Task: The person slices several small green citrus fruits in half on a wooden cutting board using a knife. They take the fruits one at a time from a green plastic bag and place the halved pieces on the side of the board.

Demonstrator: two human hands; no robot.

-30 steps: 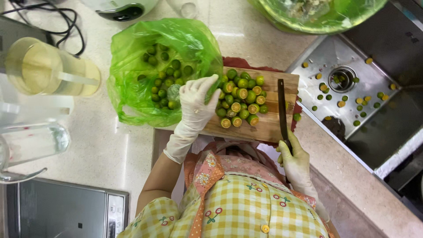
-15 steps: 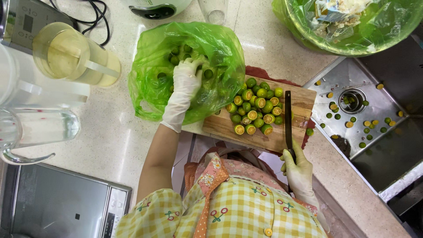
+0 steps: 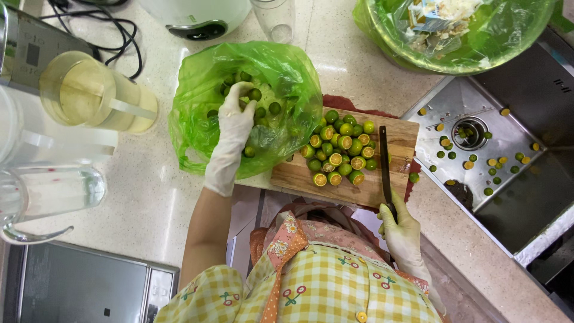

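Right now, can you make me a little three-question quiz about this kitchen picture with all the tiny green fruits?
1. True or false: the left hand in a white glove is inside the crinkly green plastic bag.
2. What does the right hand hold? A) a spoon B) a dark-bladed knife C) a cup
3. Fill the gap: the halved small green citrus fruits lie on the rectangular wooden ______.

Key
1. True: its fingers touch the whole fruits in the bag.
2. B: the blade rests flat on the board, beside the fruit pile.
3. Cutting board.
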